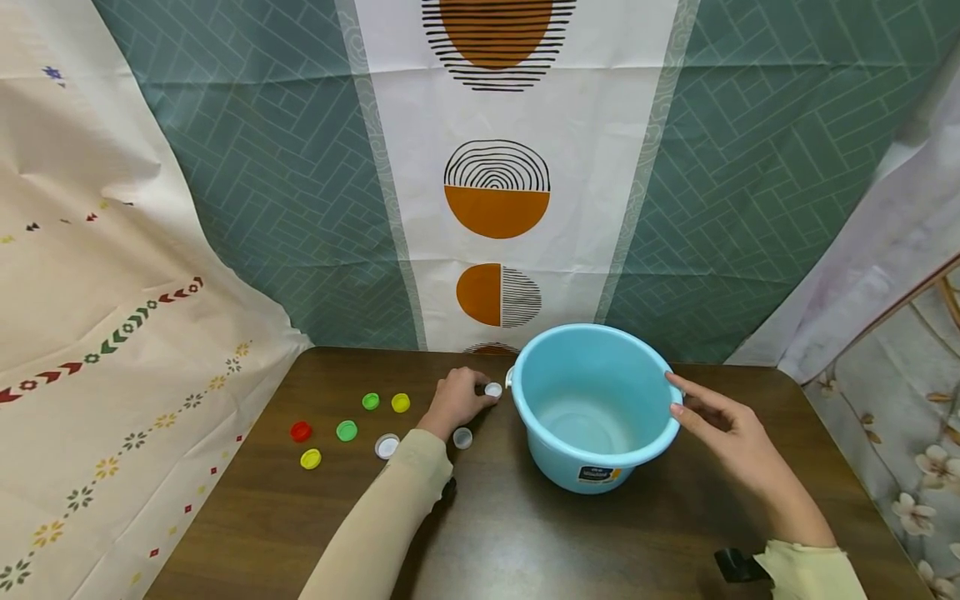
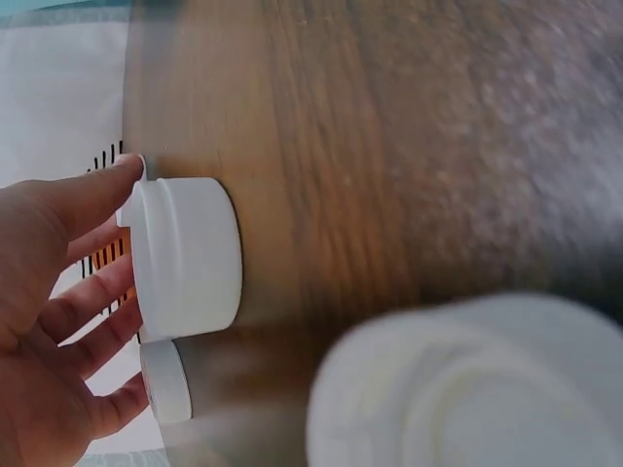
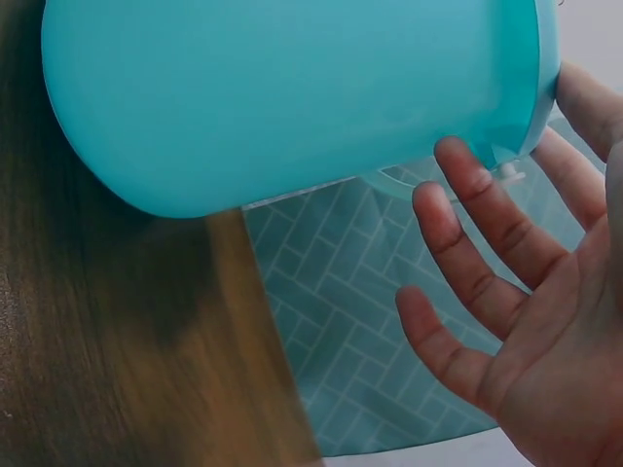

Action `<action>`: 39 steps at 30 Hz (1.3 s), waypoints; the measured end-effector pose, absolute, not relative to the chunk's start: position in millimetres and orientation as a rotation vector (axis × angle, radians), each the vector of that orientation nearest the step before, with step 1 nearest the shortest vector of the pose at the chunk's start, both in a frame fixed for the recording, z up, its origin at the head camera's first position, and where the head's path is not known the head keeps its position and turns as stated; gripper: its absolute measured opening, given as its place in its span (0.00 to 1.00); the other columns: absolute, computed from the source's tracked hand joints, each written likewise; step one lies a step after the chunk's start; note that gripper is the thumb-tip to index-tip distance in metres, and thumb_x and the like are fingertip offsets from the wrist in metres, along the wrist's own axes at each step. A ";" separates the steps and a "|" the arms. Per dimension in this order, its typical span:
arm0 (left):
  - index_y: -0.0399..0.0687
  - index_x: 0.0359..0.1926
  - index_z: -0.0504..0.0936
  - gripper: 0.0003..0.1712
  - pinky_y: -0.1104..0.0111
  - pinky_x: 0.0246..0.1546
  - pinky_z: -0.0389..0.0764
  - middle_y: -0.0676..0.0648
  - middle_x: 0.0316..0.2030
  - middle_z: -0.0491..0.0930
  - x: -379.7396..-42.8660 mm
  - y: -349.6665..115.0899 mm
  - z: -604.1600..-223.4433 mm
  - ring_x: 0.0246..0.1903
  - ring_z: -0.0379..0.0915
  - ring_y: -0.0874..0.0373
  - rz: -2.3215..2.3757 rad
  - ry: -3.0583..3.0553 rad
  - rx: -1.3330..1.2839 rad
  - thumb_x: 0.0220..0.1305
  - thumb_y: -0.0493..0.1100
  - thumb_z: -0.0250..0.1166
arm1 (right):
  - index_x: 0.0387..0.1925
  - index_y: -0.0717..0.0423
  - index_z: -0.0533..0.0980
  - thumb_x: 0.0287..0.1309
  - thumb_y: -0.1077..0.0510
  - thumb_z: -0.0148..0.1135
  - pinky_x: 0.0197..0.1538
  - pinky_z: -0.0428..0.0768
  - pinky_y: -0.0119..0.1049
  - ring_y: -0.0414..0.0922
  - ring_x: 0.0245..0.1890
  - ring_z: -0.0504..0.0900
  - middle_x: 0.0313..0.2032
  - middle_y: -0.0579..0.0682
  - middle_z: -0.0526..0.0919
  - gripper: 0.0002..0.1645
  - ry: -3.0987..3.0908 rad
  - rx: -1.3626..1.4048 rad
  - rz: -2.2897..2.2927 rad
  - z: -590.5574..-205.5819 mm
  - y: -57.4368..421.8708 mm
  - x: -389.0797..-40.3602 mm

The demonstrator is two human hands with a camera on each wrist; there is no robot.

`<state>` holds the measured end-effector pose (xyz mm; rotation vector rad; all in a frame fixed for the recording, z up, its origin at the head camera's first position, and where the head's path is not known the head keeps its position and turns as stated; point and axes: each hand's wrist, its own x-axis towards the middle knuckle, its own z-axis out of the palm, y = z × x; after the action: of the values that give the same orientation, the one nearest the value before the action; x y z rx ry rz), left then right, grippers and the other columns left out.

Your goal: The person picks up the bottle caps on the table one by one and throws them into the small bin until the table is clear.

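Observation:
My left hand (image 1: 459, 398) is on the table, its thumb and fingers around a white bottle cap (image 1: 492, 390) left of the bucket. In the left wrist view a white cap (image 2: 195, 258) is by its fingertips, with a smaller white cap (image 2: 167, 384) beside it and a blurred white cap (image 2: 477, 389) close to the camera. A clear cap (image 1: 462, 437) lies near the left wrist. The light blue bucket (image 1: 581, 467) stands upright. My right hand (image 1: 723, 429) touches its right rim with thumb and index finger; the other fingers spread loosely in the right wrist view.
On the left lie green caps (image 1: 347, 431), yellow caps (image 1: 311, 459), a red cap (image 1: 301, 431) and a white lid (image 1: 387, 446). The dark wooden table (image 1: 525, 550) ends at a patterned curtain (image 1: 300, 167) behind, with cloth hanging at both sides.

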<state>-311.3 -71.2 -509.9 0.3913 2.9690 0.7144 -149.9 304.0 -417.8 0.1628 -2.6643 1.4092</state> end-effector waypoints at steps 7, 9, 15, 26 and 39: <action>0.50 0.43 0.84 0.19 0.56 0.50 0.75 0.52 0.41 0.83 -308.1 -82.7 -510.0 0.42 0.77 0.56 0.878 2.960 0.332 0.52 0.53 0.70 | 0.65 0.35 0.65 0.63 0.49 0.55 0.40 0.80 0.28 0.36 0.41 0.81 0.46 0.52 0.81 0.28 -2.668 0.183 1.424 -418.4 303.2 -151.1; 0.50 0.43 0.84 0.18 0.60 0.46 0.79 0.52 0.40 0.83 -306.6 -87.9 -508.9 0.39 0.77 0.58 0.986 2.957 0.297 0.52 0.52 0.70 | 0.65 0.36 0.65 0.63 0.49 0.55 0.41 0.80 0.28 0.36 0.41 0.81 0.46 0.53 0.81 0.28 -2.671 0.193 1.430 -418.6 303.3 -151.0; 0.49 0.42 0.83 0.17 0.66 0.38 0.82 0.52 0.37 0.83 -301.8 -102.1 -496.8 0.36 0.80 0.60 1.309 2.946 0.234 0.50 0.48 0.72 | 0.65 0.37 0.65 0.63 0.50 0.56 0.41 0.79 0.28 0.35 0.41 0.81 0.46 0.53 0.81 0.28 -2.654 0.201 1.434 -416.8 302.7 -151.2; 0.56 0.40 0.84 0.17 0.67 0.38 0.81 0.56 0.35 0.83 -294.1 -109.5 -455.9 0.37 0.80 0.57 1.730 2.961 0.320 0.49 0.54 0.72 | 0.65 0.36 0.66 0.63 0.49 0.55 0.41 0.79 0.27 0.35 0.42 0.81 0.46 0.51 0.81 0.28 -2.672 0.194 1.410 -416.6 302.8 -153.2; 0.62 0.42 0.83 0.20 0.59 0.49 0.76 0.59 0.40 0.81 -272.2 -77.0 -386.9 0.43 0.75 0.60 1.953 2.824 0.480 0.49 0.61 0.70 | 0.65 0.33 0.65 0.63 0.45 0.54 0.42 0.79 0.28 0.32 0.43 0.80 0.50 0.51 0.80 0.28 -2.692 0.142 1.411 -418.4 301.3 -153.5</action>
<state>-272.2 -77.0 -386.9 0.4795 2.8237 1.9526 -153.5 301.3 -418.4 0.1422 -2.6917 1.4105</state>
